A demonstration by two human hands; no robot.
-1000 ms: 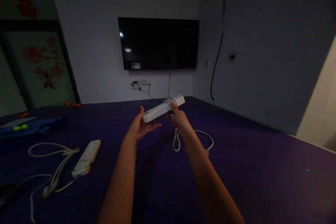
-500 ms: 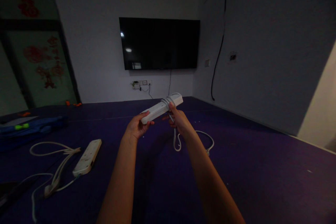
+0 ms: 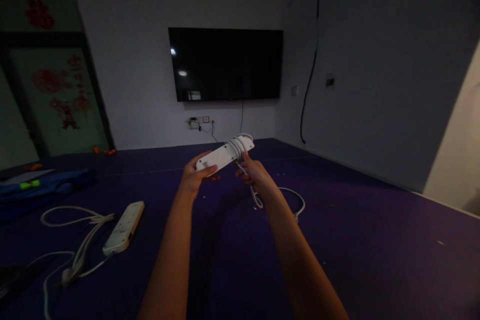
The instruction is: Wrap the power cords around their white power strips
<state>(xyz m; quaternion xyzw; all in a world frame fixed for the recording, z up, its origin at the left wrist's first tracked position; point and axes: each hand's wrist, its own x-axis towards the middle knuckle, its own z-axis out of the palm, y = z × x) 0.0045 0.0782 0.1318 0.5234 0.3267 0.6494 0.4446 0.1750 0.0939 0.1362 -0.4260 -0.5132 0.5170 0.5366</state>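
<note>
My left hand (image 3: 195, 176) is closed around the near end of a white power strip (image 3: 218, 156), held up in front of me and slanting up to the right. Several turns of its white cord (image 3: 240, 145) are wrapped round the far end. My right hand (image 3: 255, 174) pinches the cord just below the strip. The loose length of cord (image 3: 288, 197) trails down from that hand onto the purple floor mat (image 3: 337, 220).
A second white power strip (image 3: 124, 227) with its loose cord (image 3: 71, 220) lies on the mat at the left. A blue bag (image 3: 45, 187) lies further left. A black TV (image 3: 225, 64) hangs on the far wall above wall sockets (image 3: 200, 120).
The strip has turned over, its underside now showing. The right hand has carried the cord round its far end, and the hanging loop below the hand has become shorter.
</note>
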